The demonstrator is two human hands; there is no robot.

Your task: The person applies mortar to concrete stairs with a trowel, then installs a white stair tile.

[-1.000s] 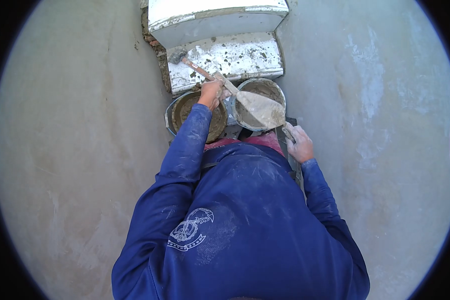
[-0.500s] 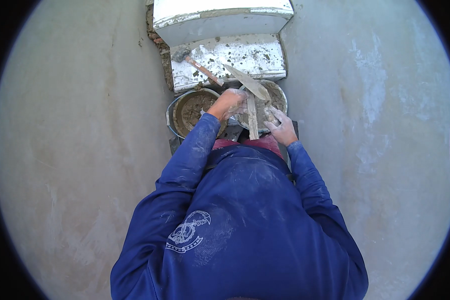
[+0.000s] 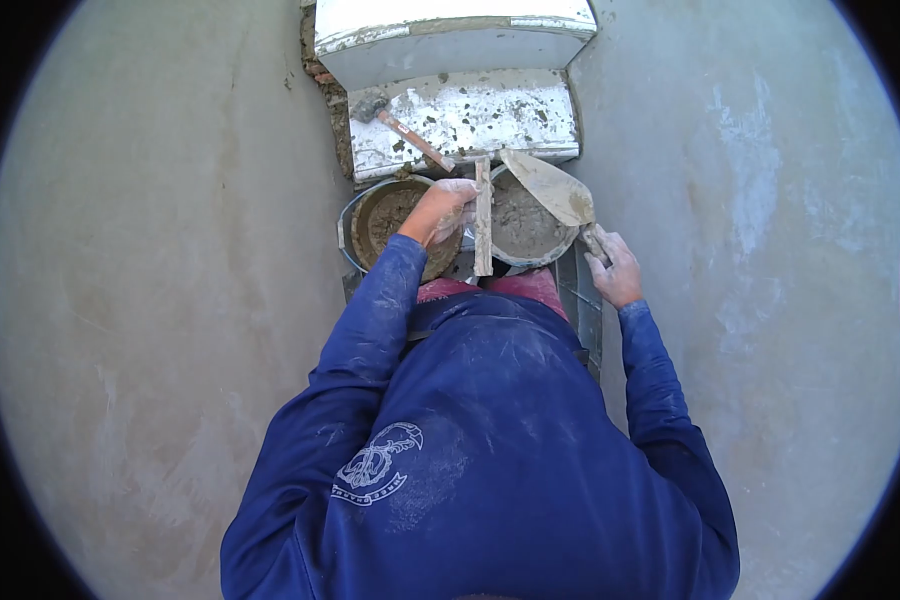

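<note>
My left hand (image 3: 447,208) is closed on a narrow, mortar-smeared strip (image 3: 484,220), held lengthwise between two buckets. My right hand (image 3: 616,268) grips the handle of a pointed trowel (image 3: 550,188), whose blade lies over the right bucket and points up and left. Grey wet mortar (image 3: 523,222) fills much of the right bucket (image 3: 573,236). The left bucket (image 3: 346,228), partly covered by my left hand and forearm, contains brownish mortar (image 3: 388,212).
A hammer (image 3: 410,136) with a reddish handle rests on a white, mortar-spattered step (image 3: 510,112) beyond the buckets. Above it rises another white step (image 3: 450,55). Smooth grey walls or surfaces (image 3: 170,300) lie on both sides.
My right hand and the trowel have moved right, away from the strip. The strip has shifted slightly left and stands straighter, and more of the right bucket's mortar shows.
</note>
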